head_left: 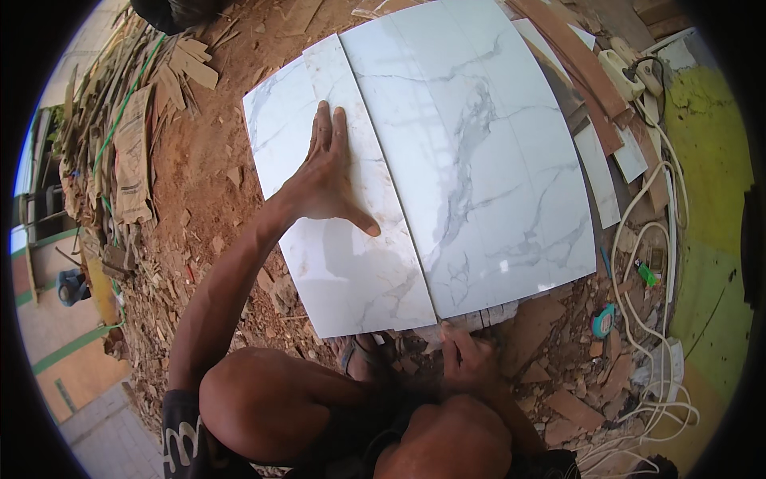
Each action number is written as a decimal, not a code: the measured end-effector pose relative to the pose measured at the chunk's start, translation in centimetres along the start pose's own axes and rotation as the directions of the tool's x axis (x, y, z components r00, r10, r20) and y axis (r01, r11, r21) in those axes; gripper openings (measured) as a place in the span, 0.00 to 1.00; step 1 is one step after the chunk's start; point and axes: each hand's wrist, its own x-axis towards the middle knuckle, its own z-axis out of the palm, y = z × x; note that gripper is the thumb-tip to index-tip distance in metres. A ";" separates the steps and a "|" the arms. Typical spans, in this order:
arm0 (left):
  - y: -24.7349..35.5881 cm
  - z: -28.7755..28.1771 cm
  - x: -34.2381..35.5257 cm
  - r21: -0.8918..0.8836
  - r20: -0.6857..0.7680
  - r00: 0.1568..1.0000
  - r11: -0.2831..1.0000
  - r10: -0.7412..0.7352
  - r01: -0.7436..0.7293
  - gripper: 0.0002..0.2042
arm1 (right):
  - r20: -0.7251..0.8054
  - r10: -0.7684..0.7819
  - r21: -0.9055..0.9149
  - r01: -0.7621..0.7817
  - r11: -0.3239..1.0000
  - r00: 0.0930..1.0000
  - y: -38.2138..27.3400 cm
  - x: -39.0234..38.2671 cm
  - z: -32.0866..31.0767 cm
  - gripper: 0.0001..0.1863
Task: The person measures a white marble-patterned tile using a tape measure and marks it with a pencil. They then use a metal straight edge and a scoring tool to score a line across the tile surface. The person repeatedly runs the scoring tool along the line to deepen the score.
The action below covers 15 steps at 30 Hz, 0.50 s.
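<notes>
A large white tile (511, 184) with grey marble veins lies in front of my knees. Along its left part rests a narrower marbled strip of tile (367, 172), smudged with brown dirt, its straight right edge forming a line across the larger surface. My left hand (323, 180) presses flat on this strip, fingers stretched forward and thumb spread to the right. At the near end of that line, my right hand (469, 351) is closed, its fingertips at the tile's near edge. Whatever those fingers pinch, if anything, is too small or hidden to tell.
A teal tape measure (604, 321), a green object (646, 273) and a loose white cable (626, 291) lie at the right. Brown tile offcuts (570, 60) are stacked beyond. Wood scraps and a brown sack (134, 160) line the left; broken rubble covers the ground.
</notes>
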 end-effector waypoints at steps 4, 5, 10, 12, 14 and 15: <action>-0.2 0.0 0.1 0.021 0.006 1.000 1.000 -0.004 0.004 0.91 | 0.007 0.010 -0.014 -0.010 1.000 1.000 -0.1 0.1 -0.1 0.02; -0.2 0.1 0.2 0.029 0.007 1.000 1.000 -0.004 0.004 0.91 | -0.001 0.008 -0.011 -0.008 1.000 1.000 -0.1 0.2 0.0 0.02; -0.5 0.2 0.1 0.044 0.002 1.000 0.999 0.027 -0.027 0.92 | -0.007 0.005 -0.007 -0.005 1.000 1.000 -0.2 0.4 -0.1 0.02; -0.6 0.2 0.0 0.049 0.003 1.000 0.999 0.023 -0.023 0.92 | 0.003 0.005 -0.014 -0.005 1.000 1.000 -0.2 0.4 -0.2 0.02; -0.6 0.1 0.0 0.050 0.007 1.000 0.999 0.017 -0.017 0.92 | 0.012 0.005 -0.027 -0.005 1.000 1.000 -0.1 0.3 -0.3 0.02; -0.5 0.2 -0.1 0.050 0.008 1.000 0.999 0.016 -0.017 0.92 | 0.015 0.005 -0.033 -0.004 0.999 1.000 -0.1 0.3 -0.3 0.01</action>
